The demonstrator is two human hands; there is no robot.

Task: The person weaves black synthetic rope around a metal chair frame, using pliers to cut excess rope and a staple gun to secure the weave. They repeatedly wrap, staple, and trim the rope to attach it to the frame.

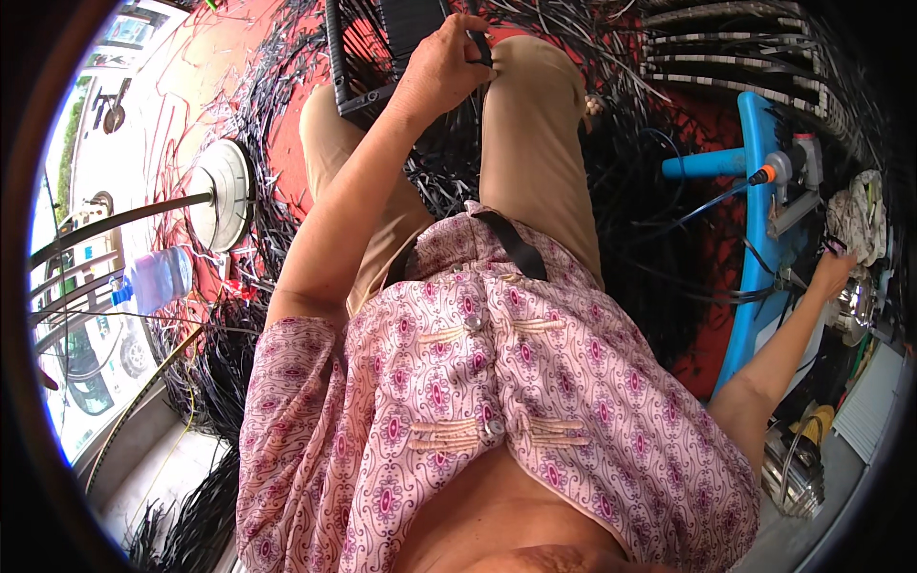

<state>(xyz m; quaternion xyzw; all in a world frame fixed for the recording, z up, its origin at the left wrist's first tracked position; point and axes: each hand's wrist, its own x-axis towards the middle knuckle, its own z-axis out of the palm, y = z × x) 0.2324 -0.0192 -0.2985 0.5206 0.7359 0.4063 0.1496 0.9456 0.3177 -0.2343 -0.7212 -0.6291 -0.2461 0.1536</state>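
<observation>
My left hand (441,72) reaches forward over my knees, its fingers closed on a flat black strip (479,48). Just beyond it is a black frame (336,53) with dark strips wound across it, partly between my knees. Out to the far right, my right hand (833,274) is closed around something small and dark, too small to make out. Beside that hand lies a crumpled pale patterned cloth (860,215). A blue plastic stool (755,220) stands at my right, bearing a grey air tool (798,172) with an orange-tipped fitting.
Loose black strips (277,105) lie heaped over the red floor (215,43). At left are a round pale disc-shaped base (220,196) and a clear water bottle (160,279). Woven dark-and-white frames (735,57) stand at far right; a shiny metal pot (795,473) is below.
</observation>
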